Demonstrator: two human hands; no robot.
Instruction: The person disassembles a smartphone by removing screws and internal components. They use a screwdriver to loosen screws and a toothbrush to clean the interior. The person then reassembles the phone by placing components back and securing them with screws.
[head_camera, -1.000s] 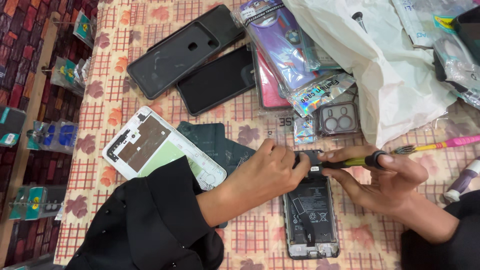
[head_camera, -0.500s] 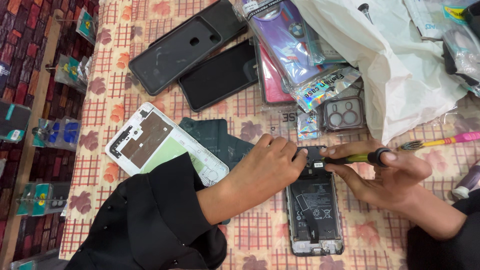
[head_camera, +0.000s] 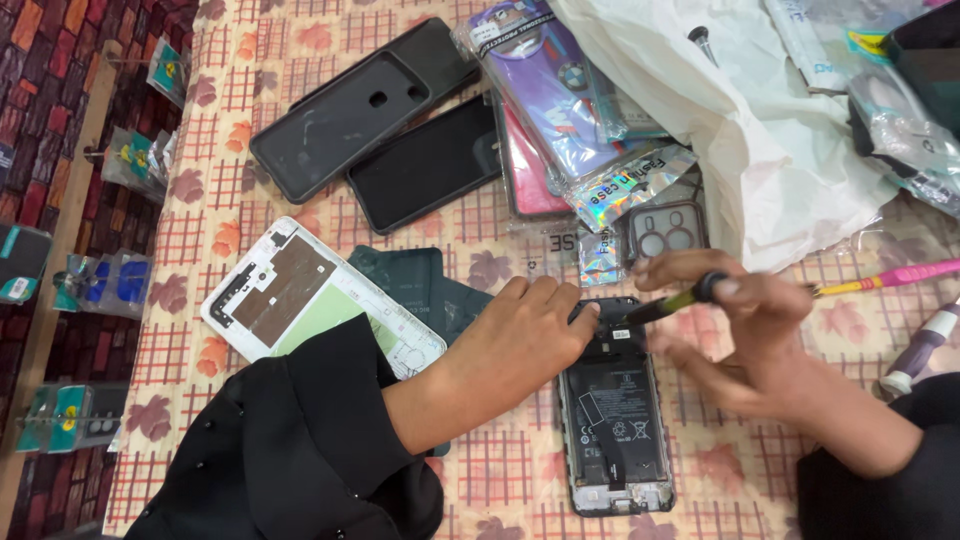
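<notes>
On the table (head_camera: 300, 130), the opened phone (head_camera: 612, 420) lies under my left hand (head_camera: 520, 345), whose fingers press its top edge. My right hand (head_camera: 745, 310) pinches the screwdriver (head_camera: 675, 300), tip at the phone's top.

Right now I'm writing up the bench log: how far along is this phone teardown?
Done: the back is off the opened phone, battery showing, and a white back panel lies aside. In hand: the left hand steadies the phone's top while the right hand works a screwdriver there. Left: battery and frame remain in place.
</notes>
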